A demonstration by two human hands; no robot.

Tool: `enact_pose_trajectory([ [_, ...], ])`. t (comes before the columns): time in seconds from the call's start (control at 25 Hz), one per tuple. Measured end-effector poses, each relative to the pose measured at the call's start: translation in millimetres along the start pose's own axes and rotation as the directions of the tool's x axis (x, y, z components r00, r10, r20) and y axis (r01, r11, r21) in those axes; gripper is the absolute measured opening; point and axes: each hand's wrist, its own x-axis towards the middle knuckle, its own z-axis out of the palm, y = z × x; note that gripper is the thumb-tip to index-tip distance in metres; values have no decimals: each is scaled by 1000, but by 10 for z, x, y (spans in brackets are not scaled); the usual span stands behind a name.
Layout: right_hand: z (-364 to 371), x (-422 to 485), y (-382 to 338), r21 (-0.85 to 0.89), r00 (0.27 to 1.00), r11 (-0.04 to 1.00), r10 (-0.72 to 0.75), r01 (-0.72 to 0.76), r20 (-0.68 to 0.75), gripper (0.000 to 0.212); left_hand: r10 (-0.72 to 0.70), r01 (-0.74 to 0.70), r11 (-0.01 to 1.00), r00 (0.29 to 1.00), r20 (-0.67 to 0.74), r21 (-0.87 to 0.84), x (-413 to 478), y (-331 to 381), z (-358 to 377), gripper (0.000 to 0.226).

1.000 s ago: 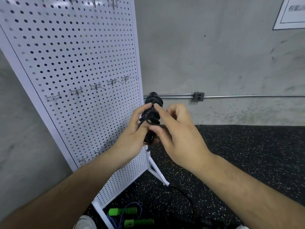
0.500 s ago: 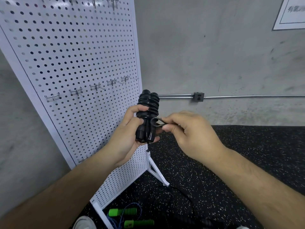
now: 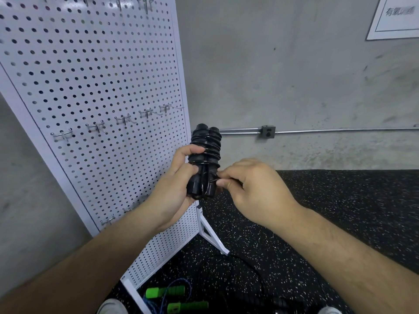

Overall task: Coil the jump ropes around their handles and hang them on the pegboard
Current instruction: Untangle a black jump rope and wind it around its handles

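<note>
A black jump rope [image 3: 205, 152] is wound in tight turns around its two black handles, held upright in front of the white pegboard [image 3: 95, 87]. My left hand [image 3: 174, 191] grips the lower part of the handles from the left. My right hand [image 3: 254, 189] pinches a short loop of the black rope at the bundle's right side, just below the coils. A row of metal hooks [image 3: 123, 120] juts from the pegboard at about the bundle's height.
On the speckled black floor lie a jump rope with green handles [image 3: 176, 298] and blue cord, and another black rope [image 3: 247, 279]. The pegboard's white foot [image 3: 213, 236] reaches onto the mat. A conduit with an outlet box [image 3: 268, 131] runs along the concrete wall.
The right hand has drawn the pinched rope loop in against the handles, lower on the bundle. The left hand still grips the handles, and the bundle has tilted slightly.
</note>
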Motion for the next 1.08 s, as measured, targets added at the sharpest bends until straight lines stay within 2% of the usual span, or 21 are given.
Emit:
enact_pose_trajectory([
  [0.08, 41, -23, -13, 135, 995, 988, 80, -71, -65, 9, -8, 8, 1000, 1000, 11, 2, 0, 7, 1, 45],
  [0.2, 90, -53, -33, 363, 964, 913, 240, -183, -117, 7, 2, 1, 999, 998, 56, -47, 6, 25, -19, 47],
  [0.28, 135, -63, -47, 441, 953, 879, 267, -180, -143, 7, 8, 0, 997, 995, 104, -73, 10, 33, -39, 48],
  [0.36, 152, -71, -49, 409, 968, 907, 185, -101, -172, 8, 9, 5, 996, 989, 148, -90, 13, 31, -69, 52],
  [0.48, 173, -93, -35, 176, 981, 982, -34, 68, -189, 7, 22, -1, 994, 981, 192, -110, -3, 29, -103, 55],
  [0.56, 215, -95, -49, 117, 978, 988, -78, 102, -193, 9, 29, -10, 995, 981, 189, -100, -21, 37, -132, 56],
  [0.68, 263, -109, -134, 324, 973, 946, 96, -23, -212, 9, 14, -1, 997, 984, 177, -77, -27, 44, -151, 63],
  [0.76, 285, -99, -163, 485, 954, 863, 249, -141, -165, 11, 4, 2, 999, 987, 162, -38, -31, 39, -158, 68],
  [0.84, 293, -95, -178, 577, 937, 788, 333, -213, -108, 12, -3, 1, 1000, 989, 151, 12, -44, 29, -148, 70],
  [0.96, 277, -98, -194, 624, 928, 740, 368, -252, -62, 14, 4, -13, 997, 990, 138, 71, -75, 13, -127, 71],
  [1.08, 265, -91, -171, 616, 942, 754, 330, -230, -53, 14, 7, -23, 991, 992, 125, 129, -97, 15, -133, 68],
])
